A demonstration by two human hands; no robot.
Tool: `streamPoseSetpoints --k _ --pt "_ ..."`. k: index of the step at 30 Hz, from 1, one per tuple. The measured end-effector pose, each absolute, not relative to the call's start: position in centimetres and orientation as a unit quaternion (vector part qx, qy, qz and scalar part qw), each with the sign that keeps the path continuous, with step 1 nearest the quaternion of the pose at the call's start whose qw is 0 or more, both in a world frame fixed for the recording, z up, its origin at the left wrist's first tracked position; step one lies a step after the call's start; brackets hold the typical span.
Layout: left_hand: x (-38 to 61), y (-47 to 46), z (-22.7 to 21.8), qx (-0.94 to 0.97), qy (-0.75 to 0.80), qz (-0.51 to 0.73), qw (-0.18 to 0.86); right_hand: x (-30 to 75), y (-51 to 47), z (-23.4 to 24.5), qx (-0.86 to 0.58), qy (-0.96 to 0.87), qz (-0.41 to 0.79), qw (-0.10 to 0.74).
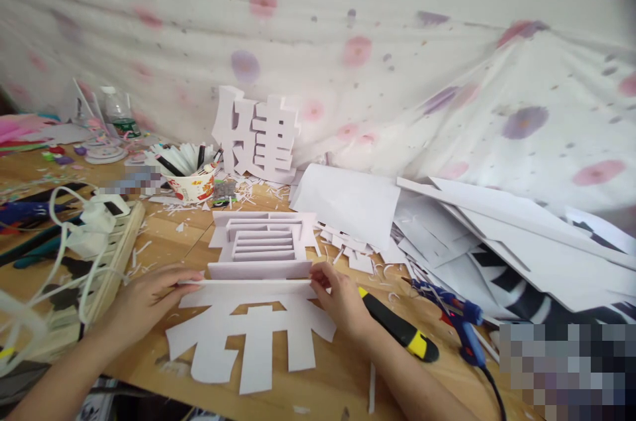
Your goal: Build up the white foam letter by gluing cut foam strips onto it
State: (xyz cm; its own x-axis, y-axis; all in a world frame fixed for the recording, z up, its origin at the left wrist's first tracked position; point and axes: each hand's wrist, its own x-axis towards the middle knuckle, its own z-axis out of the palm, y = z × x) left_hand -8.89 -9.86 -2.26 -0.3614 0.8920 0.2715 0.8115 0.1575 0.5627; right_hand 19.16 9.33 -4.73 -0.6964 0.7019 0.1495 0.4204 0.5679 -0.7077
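Note:
A long white foam board strip runs along the top of a flat white cut-out character on the table. My left hand pinches the strip's left end between thumb and fingers. At its right end, my right hand has its fingertips closed on it. Just beyond the strip lies a second white character with walls standing on edge, several of them parallel in its middle. A black and yellow utility knife rests to the right of my right hand.
A blue glue gun with a cord lies right. White sheets and boards pile behind it. A finished raised character stands at the back beside a paper tub of glue sticks. Left is a power strip with white cables.

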Motion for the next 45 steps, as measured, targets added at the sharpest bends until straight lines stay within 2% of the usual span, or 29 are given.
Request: streamPoseSetpoints --k 7,14,19,25,32,41,45 --pt "-8.0 -9.5 -1.9 0.635 0.711 0.290 0.085 20.9 9.1 -2.9 -0.194 -0.937 0.263 0.121" --pt "-6.3 -8.4 -1.7 0.692 0.657 0.272 0.127 23.7 7.9 -0.2 -0.113 -0.946 0.305 -0.002" --pt "-3.4 -6.0 -1.8 0.716 0.622 0.288 0.133 23.4 6.0 0.3 -0.208 -0.940 0.268 0.026" --pt "-0.1 -3.4 -2.4 0.729 0.578 0.358 0.086 22.6 5.3 -0.5 -0.269 -0.942 0.199 0.002" --pt "-0.3 -2.7 -1.5 0.643 0.608 0.466 0.024 23.6 7.1 1.1 -0.362 -0.917 0.164 0.008" --pt "-3.4 -2.9 -2.6 0.613 0.684 0.395 0.018 25.7 11.5 1.9 -0.515 -0.845 0.095 0.104" --pt "-4.2 -2.3 -1.7 0.612 0.709 0.348 0.036 26.4 12.2 1.9 -0.528 -0.841 0.075 0.088"
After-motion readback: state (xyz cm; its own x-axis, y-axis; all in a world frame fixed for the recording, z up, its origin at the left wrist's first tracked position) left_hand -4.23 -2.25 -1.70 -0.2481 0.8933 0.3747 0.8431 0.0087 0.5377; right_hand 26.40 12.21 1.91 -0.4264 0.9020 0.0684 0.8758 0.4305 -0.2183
